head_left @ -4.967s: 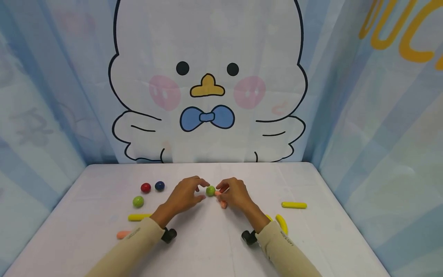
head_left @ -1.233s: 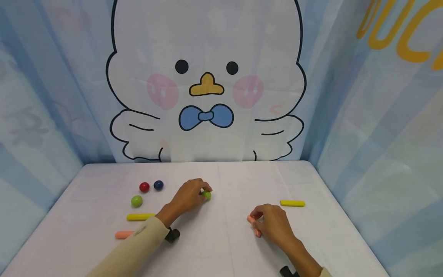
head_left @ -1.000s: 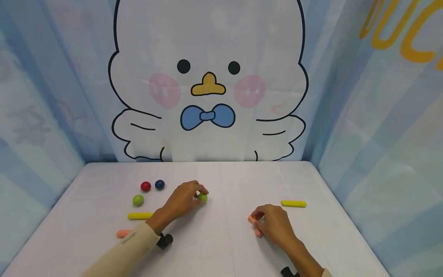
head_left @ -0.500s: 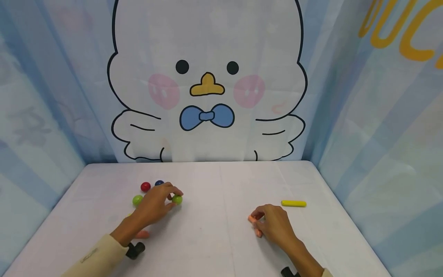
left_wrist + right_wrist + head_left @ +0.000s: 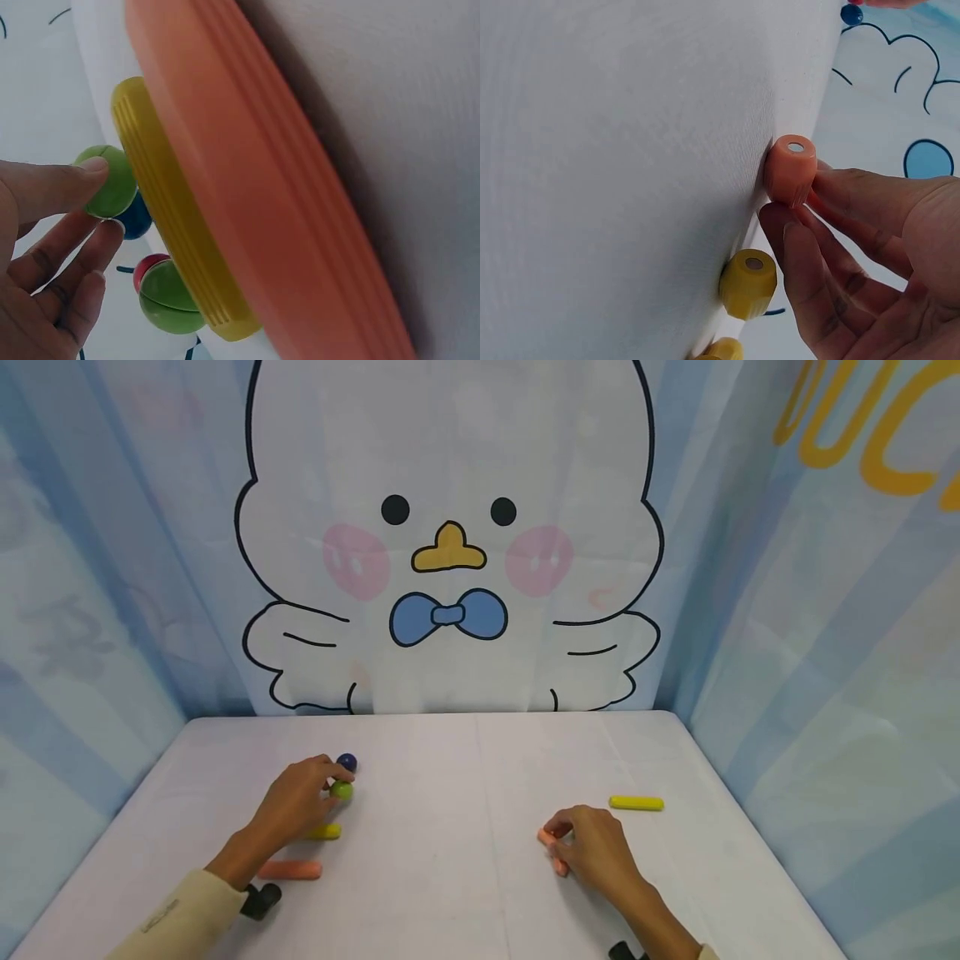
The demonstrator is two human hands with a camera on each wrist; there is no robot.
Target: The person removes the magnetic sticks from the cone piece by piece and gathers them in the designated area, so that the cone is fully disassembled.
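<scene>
My left hand point(image 5: 292, 797) pinches a green ball point(image 5: 342, 791) between thumb and fingers at the left of the table. A dark blue ball point(image 5: 347, 762) lies just behind it. In the left wrist view a red ball point(image 5: 148, 268) and a second green ball point(image 5: 171, 300) show below the fingers; the hand hides both in the head view. My right hand point(image 5: 596, 843) pinches a curved orange stick point(image 5: 547, 836), partly covered by the fingers, low over the white table. One end of this stick point(image 5: 790, 174) bears a round metal disc in the right wrist view.
A straight orange stick point(image 5: 292, 870) and a yellow stick point(image 5: 324, 832) lie under the left forearm and hand. Another yellow stick point(image 5: 636, 803) lies right of the right hand. The white table point(image 5: 435, 893) ends at a curtain point(image 5: 450, 672) with a cartoon duck.
Five seconds ago both hands met mid-table around the green ball and orange stick. My right hand has brought the stick nearer and rightward; my left hand has carried the ball left.
</scene>
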